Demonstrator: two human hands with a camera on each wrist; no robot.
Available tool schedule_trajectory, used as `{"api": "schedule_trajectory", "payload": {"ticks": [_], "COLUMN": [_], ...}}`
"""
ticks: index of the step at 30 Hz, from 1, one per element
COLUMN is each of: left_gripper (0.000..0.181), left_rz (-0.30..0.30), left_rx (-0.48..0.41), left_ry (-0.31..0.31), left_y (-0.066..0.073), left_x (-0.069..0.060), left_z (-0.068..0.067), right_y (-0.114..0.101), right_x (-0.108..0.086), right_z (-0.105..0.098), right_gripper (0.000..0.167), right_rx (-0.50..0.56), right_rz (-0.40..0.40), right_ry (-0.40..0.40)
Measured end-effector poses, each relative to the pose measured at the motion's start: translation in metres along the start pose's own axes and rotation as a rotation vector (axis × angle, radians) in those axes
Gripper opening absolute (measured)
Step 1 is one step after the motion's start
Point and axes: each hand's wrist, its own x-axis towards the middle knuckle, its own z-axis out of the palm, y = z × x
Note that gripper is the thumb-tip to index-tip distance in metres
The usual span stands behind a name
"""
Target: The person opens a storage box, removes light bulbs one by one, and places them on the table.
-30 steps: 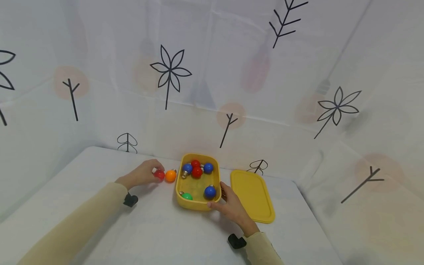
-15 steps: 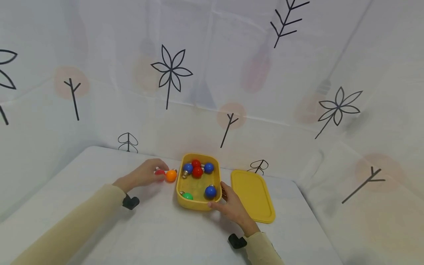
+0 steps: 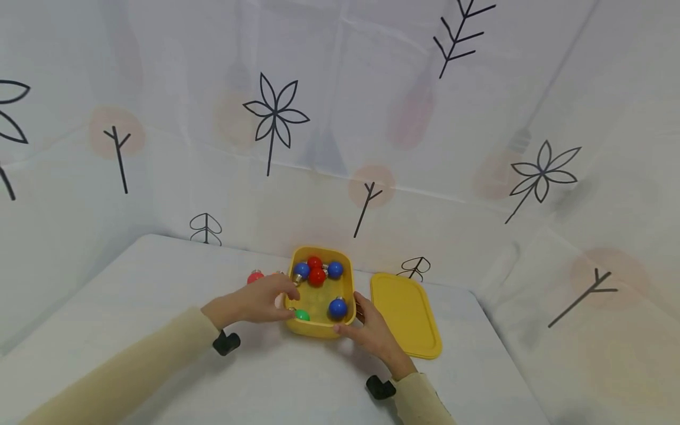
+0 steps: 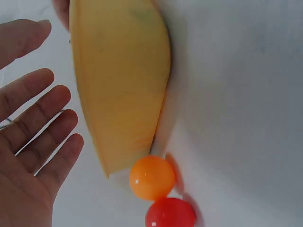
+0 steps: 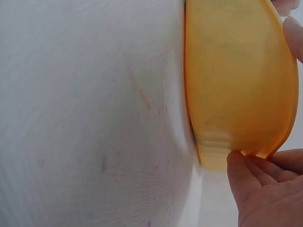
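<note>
The left hand hovers at the left rim of the yellow box, thumb and fingers apart and holding nothing; in the left wrist view the hand is spread beside the box wall. The right hand grips the box's near right corner, thumb at the front rim; in the right wrist view its fingers press the box wall. Inside lie red bulbs, several blue bulbs and a green bulb. The left hand hides most of an orange bulb outside.
A red bulb stands on the white table left of the box, touching or nearly touching the orange one. The yellow lid lies flat right of the box. A patterned cloth hangs behind the table.
My left hand has left the red bulb and moved right to the box's left rim, now covering most of the orange bulb. The right hand and the box have stayed put.
</note>
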Motion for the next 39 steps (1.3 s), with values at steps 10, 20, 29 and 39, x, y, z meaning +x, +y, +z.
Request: {"api": "schedule_trajectory", "payload": {"ticks": [10, 20, 29, 39], "left_gripper": [0.041, 0.050, 0.063, 0.060], "left_rz": [0.069, 0.085, 0.046, 0.048], "left_rx": [0.106, 0.180, 0.161, 0.146], "left_ry": [-0.080, -0.098, -0.094, -0.094], "left_y": [0.007, 0.009, 0.007, 0.007], "left_x": [0.009, 0.011, 0.017, 0.021], "left_z": [0.020, 0.027, 0.030, 0.028], "right_y": [-0.003, -0.002, -0.003, -0.004], "right_x": [-0.001, -0.002, -0.003, -0.002], "right_z": [0.000, 0.002, 0.000, -0.001], "right_gripper": [0.100, 0.100, 0.099, 0.098], "right_rx": [-0.009, 0.000, -0.001, -0.001], "right_rz": [0.009, 0.005, -0.001, -0.020], "right_ry": [-0.006, -0.005, -0.006, -0.008]}}
